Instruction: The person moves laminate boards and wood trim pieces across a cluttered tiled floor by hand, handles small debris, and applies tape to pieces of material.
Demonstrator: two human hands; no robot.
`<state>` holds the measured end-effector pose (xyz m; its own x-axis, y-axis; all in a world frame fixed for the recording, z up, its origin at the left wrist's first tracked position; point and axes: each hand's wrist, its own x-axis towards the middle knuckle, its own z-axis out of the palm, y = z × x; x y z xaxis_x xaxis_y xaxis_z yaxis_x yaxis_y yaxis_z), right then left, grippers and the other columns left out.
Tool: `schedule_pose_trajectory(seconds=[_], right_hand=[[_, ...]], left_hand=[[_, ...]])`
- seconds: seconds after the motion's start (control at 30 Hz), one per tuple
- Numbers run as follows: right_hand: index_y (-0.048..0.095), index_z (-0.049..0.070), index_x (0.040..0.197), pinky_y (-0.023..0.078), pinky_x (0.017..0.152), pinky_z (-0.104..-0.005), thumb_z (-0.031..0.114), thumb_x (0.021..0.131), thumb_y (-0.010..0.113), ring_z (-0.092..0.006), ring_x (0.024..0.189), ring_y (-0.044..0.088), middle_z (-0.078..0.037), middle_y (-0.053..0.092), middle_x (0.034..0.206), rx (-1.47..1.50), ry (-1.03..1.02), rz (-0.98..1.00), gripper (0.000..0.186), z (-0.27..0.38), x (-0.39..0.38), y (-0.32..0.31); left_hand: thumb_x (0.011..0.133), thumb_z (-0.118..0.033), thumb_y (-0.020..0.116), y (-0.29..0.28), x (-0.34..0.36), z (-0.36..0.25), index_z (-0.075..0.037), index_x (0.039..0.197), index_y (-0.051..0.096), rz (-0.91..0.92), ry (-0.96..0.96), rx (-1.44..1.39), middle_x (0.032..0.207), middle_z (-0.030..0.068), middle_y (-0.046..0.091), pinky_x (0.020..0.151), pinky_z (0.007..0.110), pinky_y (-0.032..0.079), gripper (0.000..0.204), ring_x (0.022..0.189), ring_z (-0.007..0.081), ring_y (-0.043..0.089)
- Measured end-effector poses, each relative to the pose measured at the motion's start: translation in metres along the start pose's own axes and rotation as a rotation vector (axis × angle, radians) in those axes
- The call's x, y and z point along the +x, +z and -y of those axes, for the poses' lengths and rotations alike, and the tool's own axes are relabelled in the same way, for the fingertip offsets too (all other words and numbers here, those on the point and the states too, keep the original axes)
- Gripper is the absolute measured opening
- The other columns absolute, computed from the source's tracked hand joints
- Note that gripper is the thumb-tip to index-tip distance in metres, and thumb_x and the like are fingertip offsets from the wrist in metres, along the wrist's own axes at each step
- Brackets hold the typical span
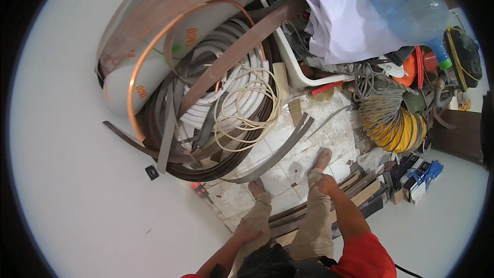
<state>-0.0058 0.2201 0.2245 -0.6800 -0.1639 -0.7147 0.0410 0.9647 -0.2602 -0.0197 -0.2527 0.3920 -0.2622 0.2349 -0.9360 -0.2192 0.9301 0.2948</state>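
My left hand is closed at the left trouser leg, its fingers pressed against the beige cloth. Higher in the picture, my right hand grips the right trouser leg near the knee. Both feet stand on dusty white floor tiles. In front of them lies a large coil of white insulated pipe, with a loose cream cable looped over it. Brown and grey flat strips wind around and across the coil, and a bent copper-coloured tube arches over its left side.
A white tub holds tools and a white sheet. A large blue water bottle lies at the upper right, above a yellow and grey flexible duct. Long wooden strips lie beside my legs, near blue cable. White walls flank both sides.
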Motion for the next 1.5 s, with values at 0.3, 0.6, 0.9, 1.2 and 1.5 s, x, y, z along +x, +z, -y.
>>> schedule_pose_trajectory(seconds=[0.3, 0.6, 0.9, 1.2, 1.5], right_hand=[[0.064, -0.002, 0.12, 0.047, 0.101, -0.0448, 0.044, 0.087, 0.063, -0.0408, 0.113, 0.061, -0.026, 0.064, 0.119, 0.416, 0.371, -0.126, 0.056, 0.001, 0.272, -0.11], [0.046, 0.0, 0.14, 0.044, 0.106, -0.0388, 0.039, 0.08, 0.074, -0.0347, 0.122, 0.057, -0.023, 0.059, 0.131, 0.59, 0.318, -0.27, 0.076, -0.028, 0.412, -0.12], [0.064, 0.0, 0.123, 0.045, 0.105, -0.0386, 0.043, 0.076, 0.079, -0.0326, 0.124, 0.055, -0.02, 0.057, 0.135, 0.678, 0.463, -0.165, 0.065, -0.016, 0.465, -0.117], [0.066, 0.01, 0.126, 0.027, 0.116, -0.05, 0.038, 0.088, 0.06, -0.0323, 0.146, 0.028, -0.014, 0.036, 0.155, -0.204, 0.178, -0.081, 0.047, -0.062, 0.48, -0.113], [0.07, 0.01, 0.11, 0.043, 0.102, -0.0438, 0.018, 0.088, 0.054, -0.0312, 0.109, 0.063, -0.016, 0.064, 0.119, -0.342, -0.071, 0.146, 0.028, -0.085, 0.448, -0.098]], left_hand=[[0.076, -0.064, 0.067, 0.024, 0.061, -0.059, -0.002, 0.141, 0.047, -0.243, -0.264, -0.147, 0.144, 0.0238, 0.047, 0.109, 0.046, 0.04, 0.092, 0.133, 0.0386, 0.047], [0.079, -0.048, 0.074, 0.041, 0.076, -0.09, 0.002, 0.119, 0.065, -0.412, -0.468, -0.298, 0.125, 0.0253, 0.062, 0.101, 0.047, 0.045, 0.064, 0.119, 0.0412, 0.057], [0.079, -0.047, 0.075, 0.043, 0.084, -0.096, 0.003, 0.117, 0.066, -0.428, -0.496, -0.31, 0.121, 0.026, 0.064, 0.1, 0.047, 0.045, 0.063, 0.116, 0.042, 0.059], [0.081, -0.042, 0.073, 0.042, 0.092, -0.096, 0.003, 0.116, 0.066, -0.416, -0.457, -0.289, 0.117, 0.0261, 0.065, 0.098, 0.046, 0.047, 0.058, 0.111, 0.0418, 0.061], [0.083, -0.042, 0.072, 0.036, 0.093, -0.102, 0.002, 0.118, 0.066, -0.38, -0.459, -0.297, 0.115, 0.0268, 0.066, 0.096, 0.046, 0.048, 0.057, 0.11, 0.0429, 0.062]])
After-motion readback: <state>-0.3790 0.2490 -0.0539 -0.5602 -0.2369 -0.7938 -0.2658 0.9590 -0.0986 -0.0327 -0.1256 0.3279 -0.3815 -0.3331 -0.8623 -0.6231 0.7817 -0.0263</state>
